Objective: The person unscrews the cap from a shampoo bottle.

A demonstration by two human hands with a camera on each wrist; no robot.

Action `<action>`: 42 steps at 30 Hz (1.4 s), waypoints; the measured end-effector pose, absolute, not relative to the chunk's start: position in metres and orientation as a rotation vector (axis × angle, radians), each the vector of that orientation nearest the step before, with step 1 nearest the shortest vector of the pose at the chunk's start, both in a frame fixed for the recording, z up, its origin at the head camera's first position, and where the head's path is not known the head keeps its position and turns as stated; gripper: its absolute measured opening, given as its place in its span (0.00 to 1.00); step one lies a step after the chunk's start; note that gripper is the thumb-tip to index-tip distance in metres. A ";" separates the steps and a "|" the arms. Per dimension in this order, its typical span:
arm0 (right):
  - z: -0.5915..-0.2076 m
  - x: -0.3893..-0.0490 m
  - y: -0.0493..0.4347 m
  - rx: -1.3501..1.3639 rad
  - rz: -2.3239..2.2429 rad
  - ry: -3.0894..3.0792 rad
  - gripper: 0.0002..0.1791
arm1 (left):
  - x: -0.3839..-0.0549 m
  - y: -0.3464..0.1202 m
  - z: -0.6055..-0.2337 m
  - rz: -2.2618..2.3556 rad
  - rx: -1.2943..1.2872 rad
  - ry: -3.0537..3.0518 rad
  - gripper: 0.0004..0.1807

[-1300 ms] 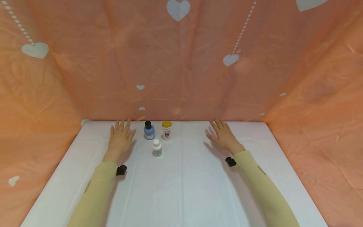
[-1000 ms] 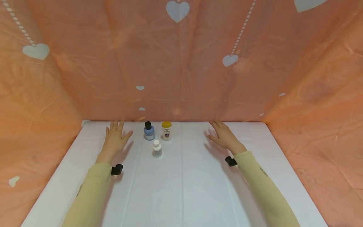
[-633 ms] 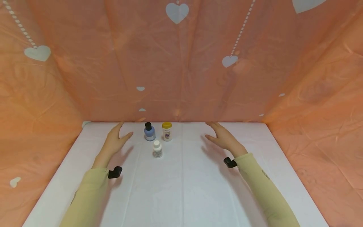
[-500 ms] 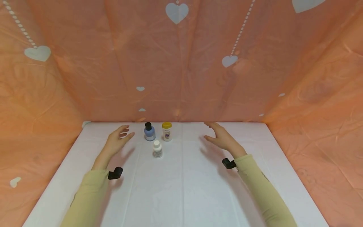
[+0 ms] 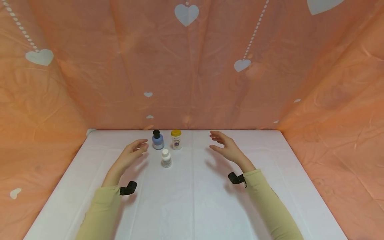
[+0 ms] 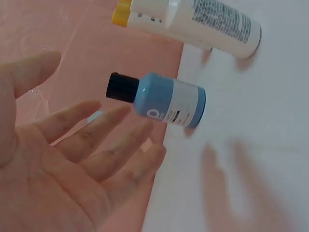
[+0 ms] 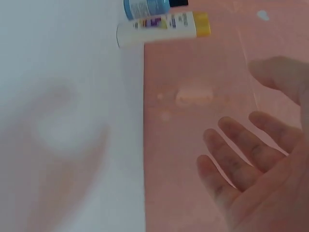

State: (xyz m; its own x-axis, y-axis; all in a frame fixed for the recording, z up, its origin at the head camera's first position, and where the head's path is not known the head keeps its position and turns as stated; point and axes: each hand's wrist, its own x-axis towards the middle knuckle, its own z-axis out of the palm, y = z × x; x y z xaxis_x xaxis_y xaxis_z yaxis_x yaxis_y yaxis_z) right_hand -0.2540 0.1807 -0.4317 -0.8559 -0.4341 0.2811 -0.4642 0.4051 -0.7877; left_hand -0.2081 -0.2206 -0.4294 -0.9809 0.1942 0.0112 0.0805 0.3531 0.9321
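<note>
Three small bottles stand upright on the white table, left of centre in the head view. One is a blue bottle (image 5: pixel 157 142) with a black cap. To its right is a white bottle with a yellow cap (image 5: pixel 176 140), and nearer the person a smaller all-white bottle (image 5: pixel 166 158). My left hand (image 5: pixel 130 154) hovers just left of the blue bottle, fingers loosely bent, apart from it; the left wrist view shows the bare palm beside that blue bottle (image 6: pixel 169 99). My right hand (image 5: pixel 228 148) floats right of the yellow-capped bottle, relaxed and holding nothing, as the right wrist view confirms.
A white cloth covers the table (image 5: pixel 192 206), whose far edge meets an orange curtain (image 5: pixel 192 73) printed with pale hearts. The curtain also rises at the left and right sides. Each wrist carries a small black camera (image 5: pixel 128 188).
My left hand first drew left off its spread-finger pose, then swung right toward the blue bottle. My right hand moved left and a little nearer the person, its fingers bending. The bottles stayed put.
</note>
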 end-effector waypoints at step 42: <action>-0.435 -0.221 0.066 0.975 2.382 -2.300 0.21 | -0.206 -0.174 -0.485 1.893 0.225 2.247 0.32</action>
State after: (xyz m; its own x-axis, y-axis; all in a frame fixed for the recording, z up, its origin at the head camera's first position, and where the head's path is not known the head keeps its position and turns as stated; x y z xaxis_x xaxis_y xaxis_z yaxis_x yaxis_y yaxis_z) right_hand -0.2211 0.0662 -0.4350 -0.7964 -0.5782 0.1773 -0.1570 -0.0855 -0.9839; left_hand -0.2059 -0.1737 -0.4852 -0.9695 0.2399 -0.0508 -0.0093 0.1710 0.9852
